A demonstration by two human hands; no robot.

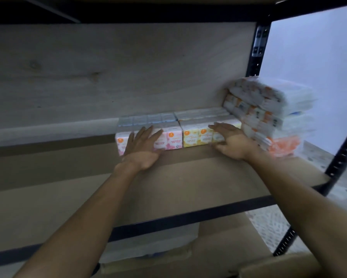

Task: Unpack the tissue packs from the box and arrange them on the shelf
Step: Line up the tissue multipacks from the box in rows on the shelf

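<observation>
A pink tissue pack (172, 139) and a yellow tissue pack (192, 135) stand side by side on the wooden shelf (178, 177), with more packs in a row behind them. My left hand (144, 149) lies flat with spread fingers against the front of the pink pack. Fingers apart, my right hand (230, 140) presses on the yellow pack's front right end. Neither hand grips anything. A tall stack of clear-wrapped white and orange tissue packs (269, 119) fills the shelf's right corner, touching the yellow pack's row.
The shelf has a wooden back panel (108, 73) and a black metal upright (257, 47) at the right. A black front rail (188, 215) runs below my arms. A cardboard box (228, 243) with a white pack inside sits under the shelf.
</observation>
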